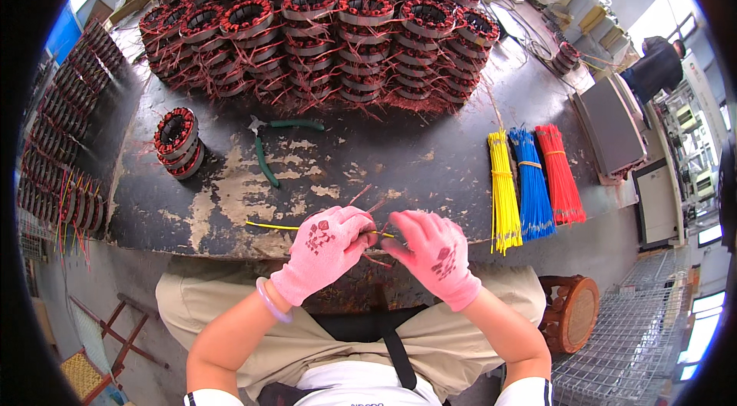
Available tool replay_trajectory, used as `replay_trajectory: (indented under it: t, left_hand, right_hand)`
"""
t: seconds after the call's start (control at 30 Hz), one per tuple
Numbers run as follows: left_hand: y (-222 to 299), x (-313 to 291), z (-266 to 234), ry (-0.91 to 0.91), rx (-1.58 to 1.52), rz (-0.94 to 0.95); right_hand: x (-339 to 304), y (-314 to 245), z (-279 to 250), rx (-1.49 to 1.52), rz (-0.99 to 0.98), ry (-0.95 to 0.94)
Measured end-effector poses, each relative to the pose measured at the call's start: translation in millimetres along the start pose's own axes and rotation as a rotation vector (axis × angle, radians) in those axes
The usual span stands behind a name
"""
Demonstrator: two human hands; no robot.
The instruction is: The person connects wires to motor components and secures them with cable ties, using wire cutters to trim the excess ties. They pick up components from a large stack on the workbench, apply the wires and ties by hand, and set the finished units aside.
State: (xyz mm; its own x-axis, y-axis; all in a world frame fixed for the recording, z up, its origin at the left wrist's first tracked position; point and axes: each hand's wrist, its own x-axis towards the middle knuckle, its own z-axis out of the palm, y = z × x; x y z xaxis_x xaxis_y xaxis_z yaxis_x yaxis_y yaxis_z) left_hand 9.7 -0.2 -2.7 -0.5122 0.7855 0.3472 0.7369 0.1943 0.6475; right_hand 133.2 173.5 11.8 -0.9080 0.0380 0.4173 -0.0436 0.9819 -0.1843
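Note:
Both my hands wear pink gloves at the near edge of a worn black table [399, 153]. My left hand [326, 249] pinches a thin yellow wire [270, 226] that runs out to the left. My right hand [436, 252] meets it at the fingertips, holding the same wire's other end together with thin copper strands [367, 201]. A motor stator sits in my lap below the hands, mostly hidden. Green-handled cutters [267, 153] lie on the table beyond my left hand.
A large heap of copper-wound stators [322, 30] fills the far table. A small stack of stators [178, 141] stands at the left. Yellow [503, 191], blue [531, 183] and red [559, 176] wire bundles lie at the right. A round wooden stool [572, 312] stands beside me. A person [656, 68] stands far right.

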Motion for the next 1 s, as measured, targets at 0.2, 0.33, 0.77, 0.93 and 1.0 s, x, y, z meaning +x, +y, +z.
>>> replay_trajectory:
  t: [0.2, 0.33, 0.77, 0.93, 1.0]
  left_hand:
    - [-1.7, -1.2, 0.4, 0.002, 0.024, 0.03]
    - [-2.9, -0.2, -0.3, -0.015, 0.018, 0.045]
    - [-1.6, -0.3, -3.7, -0.053, -0.003, 0.051]
    - [0.0, -1.8, -2.9, -0.053, -0.011, 0.076]
    - [2.6, -3.5, 0.1, -0.051, -0.032, 0.11]
  right_hand:
    - [1.6, 4.8, 19.8, 0.791, 0.487, -0.396]
    - [7.1, 5.2, 7.8, 1.338, 0.846, -0.624]
    - [8.9, 1.3, 4.5, 0.745, 0.378, -0.377]
    - [16.1, 13.1, 1.6, 0.966, 0.607, -0.664]
    - [0.3, 11.0, -6.3, 0.986, 0.668, -0.561]
